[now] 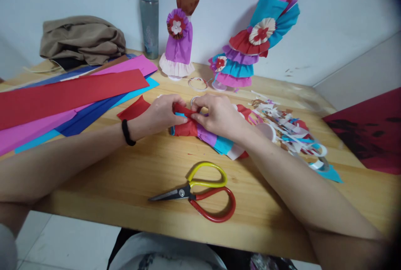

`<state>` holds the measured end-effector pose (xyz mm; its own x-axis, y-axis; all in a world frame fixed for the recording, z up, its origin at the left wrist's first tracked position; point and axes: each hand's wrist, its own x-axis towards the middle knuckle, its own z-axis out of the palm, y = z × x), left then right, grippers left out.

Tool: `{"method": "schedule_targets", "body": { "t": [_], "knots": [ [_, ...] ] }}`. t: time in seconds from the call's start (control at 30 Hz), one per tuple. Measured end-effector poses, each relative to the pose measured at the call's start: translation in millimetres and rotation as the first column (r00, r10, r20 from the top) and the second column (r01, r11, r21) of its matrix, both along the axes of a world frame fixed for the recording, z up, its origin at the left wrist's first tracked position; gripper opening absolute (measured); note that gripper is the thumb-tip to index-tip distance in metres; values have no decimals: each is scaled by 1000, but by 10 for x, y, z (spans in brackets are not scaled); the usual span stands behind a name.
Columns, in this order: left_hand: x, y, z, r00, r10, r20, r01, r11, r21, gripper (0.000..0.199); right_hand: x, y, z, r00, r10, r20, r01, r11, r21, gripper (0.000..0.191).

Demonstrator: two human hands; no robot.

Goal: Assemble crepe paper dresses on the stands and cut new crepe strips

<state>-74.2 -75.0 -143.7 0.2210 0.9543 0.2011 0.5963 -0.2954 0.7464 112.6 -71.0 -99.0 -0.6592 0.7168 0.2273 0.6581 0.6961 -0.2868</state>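
Note:
My left hand [166, 112] and my right hand [216, 113] meet over a paper craft [211, 138] lying on its side on the table. Bands of red, purple, blue and pale paper run along it. Both hands pinch a folded red paper strip [183, 109] at the craft's left end, fingertips close together. My right palm and wrist hide part of the craft. Beside my left wrist, which wears a black band, lies a loose red paper piece [134, 108]. Nearer to me, scissors [191, 193] with one yellow and one red handle rest with their blades pointing left.
Long coloured paper sheets [72, 90] are stacked at left, before a brown cloth [83, 38]. A flask [149, 19] and two upright paper crafts, one purple [178, 49], one layered [242, 51], stand along the wall. Paper scraps [294, 132] and tape rolls [319, 150] lie at right.

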Motion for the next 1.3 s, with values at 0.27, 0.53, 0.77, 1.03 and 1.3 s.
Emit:
{"method": "schedule_targets", "body": {
  "t": [0.27,0.53,0.77,1.03,1.3],
  "knots": [
    [6,-35,46,999,-24,31,25,999,-31,11,28,-25,35,995,14,99,-18,999,46,18],
    [34,-79,98,998,-28,56,30,999,-40,17,26,-43,43,987,89,130,-95,995,43,24],
    [32,-79,96,999,-36,26,37,998,-57,11,69,16,32,978,143,155,-150,988,35,24],
    [5,-112,127,967,-156,-200,194,963,188,8,102,-16,91,970,189,151,-190,982,-11,30],
    [18,-114,111,961,-127,-244,181,960,214,9,230,92,104,910,414,29,-414,904,102,35]
  ]
}}
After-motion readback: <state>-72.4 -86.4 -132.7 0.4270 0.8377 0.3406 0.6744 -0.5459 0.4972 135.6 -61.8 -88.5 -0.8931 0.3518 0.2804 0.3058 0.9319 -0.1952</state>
